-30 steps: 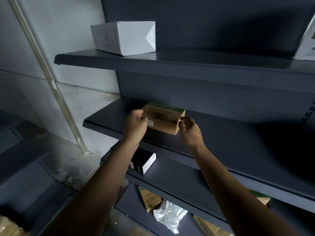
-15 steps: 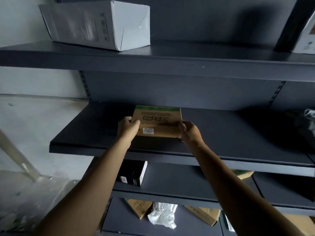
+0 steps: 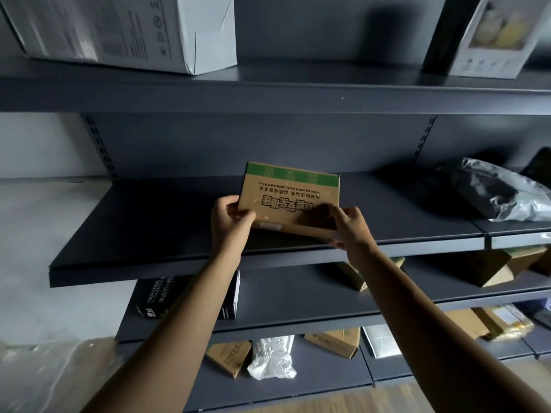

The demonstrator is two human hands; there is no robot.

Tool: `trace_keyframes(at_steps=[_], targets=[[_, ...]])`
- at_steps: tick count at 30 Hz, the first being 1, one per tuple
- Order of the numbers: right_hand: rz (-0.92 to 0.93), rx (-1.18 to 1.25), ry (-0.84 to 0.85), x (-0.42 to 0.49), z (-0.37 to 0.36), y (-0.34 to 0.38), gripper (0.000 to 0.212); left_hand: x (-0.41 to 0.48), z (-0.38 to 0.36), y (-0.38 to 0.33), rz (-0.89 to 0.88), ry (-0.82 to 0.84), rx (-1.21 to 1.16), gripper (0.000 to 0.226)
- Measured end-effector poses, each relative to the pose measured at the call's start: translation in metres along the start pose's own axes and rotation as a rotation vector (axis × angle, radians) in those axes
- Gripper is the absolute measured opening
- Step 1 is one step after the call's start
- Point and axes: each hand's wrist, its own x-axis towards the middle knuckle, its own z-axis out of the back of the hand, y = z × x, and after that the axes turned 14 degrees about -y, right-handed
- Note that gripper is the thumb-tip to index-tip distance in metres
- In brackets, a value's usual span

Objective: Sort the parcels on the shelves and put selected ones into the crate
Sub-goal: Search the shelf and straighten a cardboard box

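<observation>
Both hands hold a brown cardboard box (image 3: 293, 193) with a green band, its print upside down. The left hand (image 3: 231, 223) curls round its near left corner and the right hand (image 3: 347, 226) pinches its near right corner. The box tilts near the front edge of the middle shelf (image 3: 143, 234), seemingly lifted clear, though shadow hides the gap. A grey plastic mailer (image 3: 504, 193) lies at that shelf's right end. A white carton (image 3: 134, 28) sits towards the top shelf's (image 3: 298, 93) left end.

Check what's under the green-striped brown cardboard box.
Dark grey metal shelf shows around it, nothing else; directly beneath is hidden by the cardboard box, left hand and right hand.
</observation>
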Motion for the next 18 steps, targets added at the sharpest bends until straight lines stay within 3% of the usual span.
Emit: trace_keyframes(at_steps=[4,9,12,14,16,18], targets=[[-0.107,0.105,0.031,-0.005,0.02,0.001,0.049,-0.009,-0.008,-0.004,-0.021,-0.012,0.002,0.04],[-0.151,0.216,0.23,-0.016,0.045,0.003,0.078,-0.035,-0.027,-0.014,0.037,-0.051,0.109,0.076],[-0.163,0.281,0.279,-0.021,0.056,0.003,0.077,-0.055,-0.039,-0.023,0.13,-0.043,0.204,0.091],[-0.183,0.32,0.287,-0.026,0.063,0.003,0.071,-0.066,-0.045,-0.024,0.214,0.045,0.178,0.081],[-0.215,0.343,0.292,-0.032,0.068,0.002,0.066,-0.077,-0.049,-0.022,0.32,0.205,0.095,0.056],[-0.237,0.328,0.287,-0.035,0.074,-0.001,0.057,-0.086,-0.051,-0.023,0.363,0.298,0.076,0.055]])
